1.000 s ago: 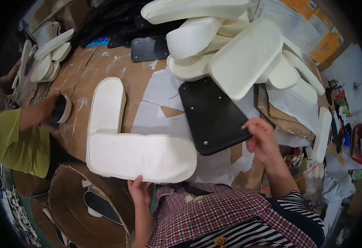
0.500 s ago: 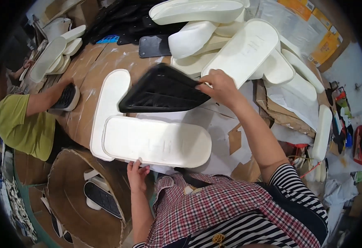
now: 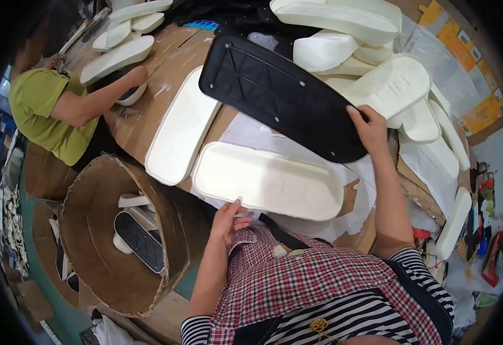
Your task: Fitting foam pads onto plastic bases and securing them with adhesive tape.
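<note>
My right hand (image 3: 370, 131) pinches the right end of a long black panel (image 3: 274, 92) with rounded ends, crossed ribs and small pale studs. The panel is raised and tilted over the table. Below it lies a white, long, rounded foam-like pad (image 3: 269, 179) with a raised rim. My left hand (image 3: 230, 221) grips the near edge of this pad, thumb at the rim and the other fingers curled lower. A second white pad (image 3: 177, 135) lies slantwise to the left, its upper end close to the black panel.
White pads (image 3: 392, 86) are heaped at the back right, beside black panels (image 3: 246, 16). A large round cardboard bin (image 3: 93, 230) stands at left with pieces inside. At far left a co-worker in a green shirt (image 3: 44, 118) works by more white pads (image 3: 116, 60).
The black panel has turned from a steep tilt to showing its broad ribbed face. My right hand moved with it. The whole view has shifted; my left hand stays at the pad's near edge.
</note>
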`<act>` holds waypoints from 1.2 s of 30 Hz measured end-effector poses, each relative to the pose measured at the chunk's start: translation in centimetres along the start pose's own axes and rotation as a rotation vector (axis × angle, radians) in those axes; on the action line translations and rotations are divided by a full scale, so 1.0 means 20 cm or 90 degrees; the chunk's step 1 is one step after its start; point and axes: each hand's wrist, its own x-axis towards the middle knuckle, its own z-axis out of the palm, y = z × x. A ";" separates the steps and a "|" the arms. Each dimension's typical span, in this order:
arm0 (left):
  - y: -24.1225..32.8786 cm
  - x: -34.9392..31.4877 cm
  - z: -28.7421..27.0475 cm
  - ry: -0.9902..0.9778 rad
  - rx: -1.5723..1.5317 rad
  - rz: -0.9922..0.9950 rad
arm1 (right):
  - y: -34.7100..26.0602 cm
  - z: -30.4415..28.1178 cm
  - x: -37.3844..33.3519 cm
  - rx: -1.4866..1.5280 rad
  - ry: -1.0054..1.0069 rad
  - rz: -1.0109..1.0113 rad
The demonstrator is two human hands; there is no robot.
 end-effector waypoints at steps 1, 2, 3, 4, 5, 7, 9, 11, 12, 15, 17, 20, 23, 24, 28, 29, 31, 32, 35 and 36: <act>0.00 0.00 -0.02 0.059 -0.007 0.045 | 0.01 -0.04 -0.03 -0.007 -0.039 0.026; 0.02 -0.01 -0.05 0.118 -0.013 0.090 | 0.01 -0.08 -0.07 -0.014 -0.077 0.052; 0.04 -0.02 -0.10 0.139 -0.048 0.152 | 0.06 -0.10 -0.11 -0.021 -0.151 0.072; 0.06 -0.01 -0.14 0.166 -0.096 0.195 | 0.10 -0.13 -0.17 -0.029 -0.220 0.093; 0.09 -0.01 -0.15 0.186 -0.106 0.217 | 0.13 -0.11 -0.24 0.023 -0.265 0.161; 0.14 0.00 -0.18 0.215 -0.129 0.244 | 0.17 -0.07 -0.35 0.060 -0.351 0.211; 0.15 0.01 -0.19 0.272 -0.142 0.274 | 0.18 -0.02 -0.40 0.072 -0.399 0.236; 0.14 0.02 -0.20 0.271 -0.155 0.306 | 0.22 0.04 -0.44 0.024 -0.430 0.207; 0.14 0.02 -0.20 0.269 -0.168 0.341 | 0.23 0.07 -0.44 0.023 -0.432 0.208; 0.13 -0.01 -0.15 0.222 -0.213 0.338 | 0.26 0.15 -0.45 -0.006 -0.490 0.235; 0.13 0.00 -0.15 0.207 -0.216 0.341 | 0.26 0.19 -0.44 -0.011 -0.503 0.256; 0.13 0.02 -0.15 0.223 -0.218 0.331 | 0.27 0.25 -0.43 -0.020 -0.518 0.284; 0.13 0.05 -0.17 0.225 -0.235 0.329 | 0.29 0.28 -0.42 -0.019 -0.524 0.291; 0.13 0.06 -0.17 0.226 -0.237 0.327 | 0.29 0.29 -0.41 -0.014 -0.526 0.293; 0.15 0.09 -0.17 0.250 -0.226 0.312 | 0.26 0.32 -0.40 -0.007 -0.517 0.310; 0.15 0.09 -0.17 0.260 -0.218 0.306 | 0.24 0.32 -0.40 -0.014 -0.515 0.315; 0.15 0.09 -0.17 0.267 -0.210 0.305 | 0.23 0.32 -0.39 -0.022 -0.512 0.321; 0.16 0.09 -0.17 0.275 -0.201 0.304 | 0.23 0.32 -0.39 -0.015 -0.519 0.313; 0.15 0.09 -0.17 0.280 -0.176 0.314 | 0.23 0.32 -0.39 -0.009 -0.529 0.308; 0.15 0.09 -0.17 0.280 -0.176 0.313 | 0.24 0.33 -0.39 -0.009 -0.533 0.310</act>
